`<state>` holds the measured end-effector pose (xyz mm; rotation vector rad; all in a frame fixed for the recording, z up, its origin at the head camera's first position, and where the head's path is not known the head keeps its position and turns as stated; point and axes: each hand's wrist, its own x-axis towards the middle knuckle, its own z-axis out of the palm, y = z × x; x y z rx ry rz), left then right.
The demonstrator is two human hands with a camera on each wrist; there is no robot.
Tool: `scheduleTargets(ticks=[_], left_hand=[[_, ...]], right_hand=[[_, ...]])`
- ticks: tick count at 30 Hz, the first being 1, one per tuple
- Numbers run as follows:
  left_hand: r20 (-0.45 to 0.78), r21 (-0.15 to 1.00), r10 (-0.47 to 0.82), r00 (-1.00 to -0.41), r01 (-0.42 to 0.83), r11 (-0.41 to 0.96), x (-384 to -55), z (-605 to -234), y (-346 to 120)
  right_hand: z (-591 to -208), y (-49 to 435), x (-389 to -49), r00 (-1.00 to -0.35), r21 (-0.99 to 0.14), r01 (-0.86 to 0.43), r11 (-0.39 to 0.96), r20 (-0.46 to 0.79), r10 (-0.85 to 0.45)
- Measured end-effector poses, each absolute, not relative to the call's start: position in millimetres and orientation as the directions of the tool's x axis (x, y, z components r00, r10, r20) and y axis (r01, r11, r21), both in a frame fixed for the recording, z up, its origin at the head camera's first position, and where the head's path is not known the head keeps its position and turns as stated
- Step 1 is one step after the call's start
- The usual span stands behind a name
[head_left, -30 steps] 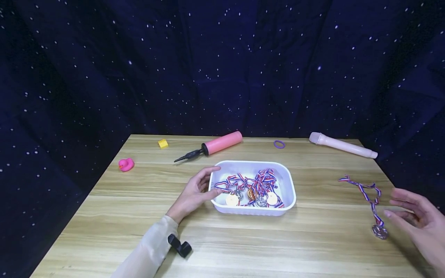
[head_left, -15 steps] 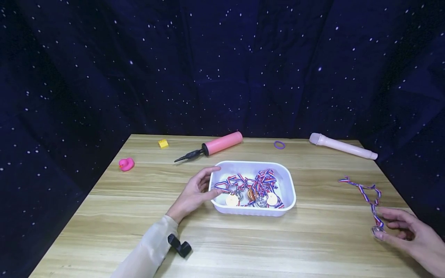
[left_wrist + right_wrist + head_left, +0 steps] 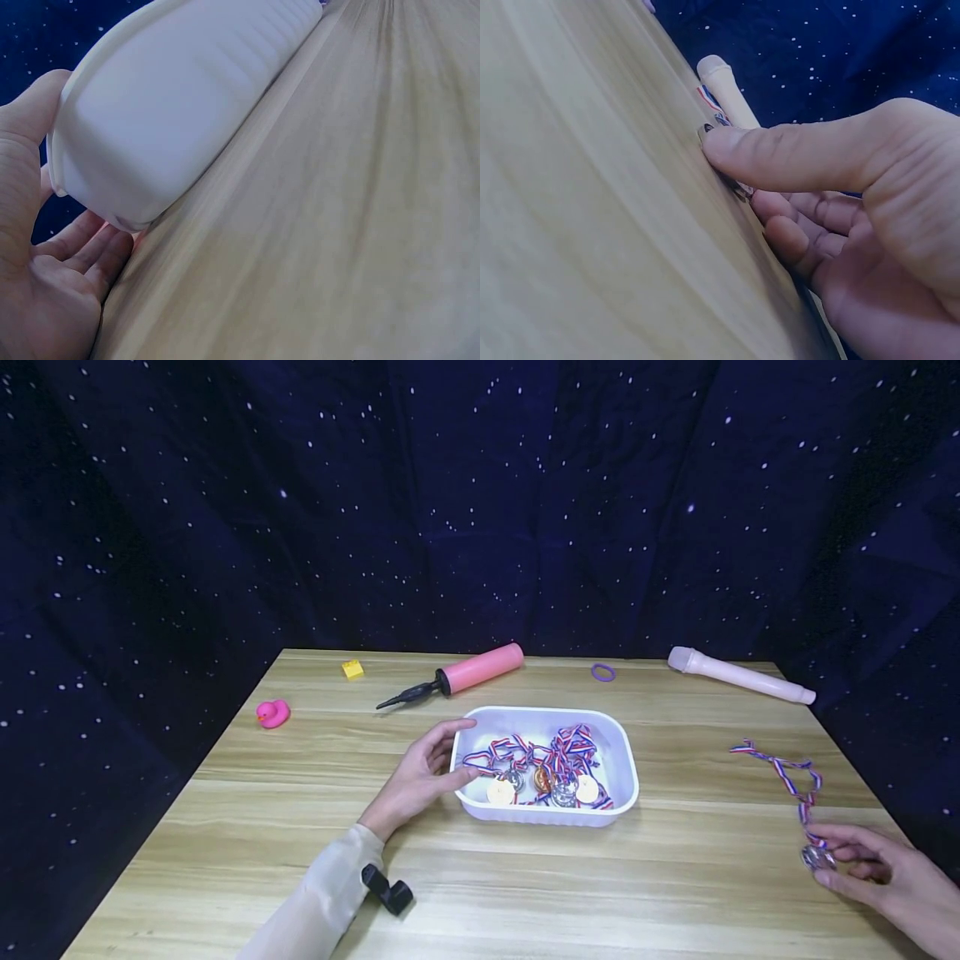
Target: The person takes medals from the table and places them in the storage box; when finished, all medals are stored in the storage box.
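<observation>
A white plastic basin [image 3: 551, 815] stands mid-table, holding several medals [image 3: 501, 791] on tangled red, white and blue ribbons. My left hand [image 3: 412, 781] grips the basin's left end, thumb over the rim and the other fingers along the outside. In the left wrist view, those fingers [image 3: 82, 251] curl below the basin's rounded corner. At the right of the table, my right hand [image 3: 877, 877] pinches a silver medal [image 3: 816, 858] by its edge between thumb and fingers. Its striped ribbon [image 3: 787, 781] trails away across the wood. The thumb [image 3: 780, 154] covers most of this medal in the right wrist view.
Along the back lie a yellow block [image 3: 352, 670], a pink balloon pump [image 3: 480, 669], a purple ring [image 3: 603, 672] and a pale pink toy microphone [image 3: 742, 676]. A pink rubber duck [image 3: 273, 714] sits at the left edge. A dark starry curtain [image 3: 480, 510] hangs behind the table.
My right hand has come left and down from beside the silver medal, and its thumb and fingers have closed on the edge. My left hand and the basin have stayed still.
</observation>
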<state>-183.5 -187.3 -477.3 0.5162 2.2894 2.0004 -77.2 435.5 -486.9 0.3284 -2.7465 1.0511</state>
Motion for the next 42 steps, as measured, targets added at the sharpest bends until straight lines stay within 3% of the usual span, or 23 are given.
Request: scheduleTargets(ticks=[14,25,35,42], left_hand=[[0.177,0.974,0.297,-0.939,0.211,0.087,-183.0,-477.2,-187.1],[0.169,0.974,0.297,-0.940,0.205,0.095,-184.0,-477.0,-187.4],[0.175,0.973,0.296,-0.939,0.212,0.097,-184.5,-477.8,-187.4],[0.179,0.972,0.294,-0.939,0.215,0.094,-184.1,-478.7,-187.0]], right_hand=[[-483.0,426.3,-76.3,-0.966,-0.688,-0.239,0.685,0.237,-0.099],[-479.8,416.2,-81.0,-0.955,-0.627,-0.261,0.734,0.280,-0.100],[-476.9,407.0,-78.3,-0.958,-0.739,-0.266,0.619,0.273,-0.085],[-469.5,400.4,-78.4,-0.945,-0.727,-0.306,0.615,0.309,-0.104]])
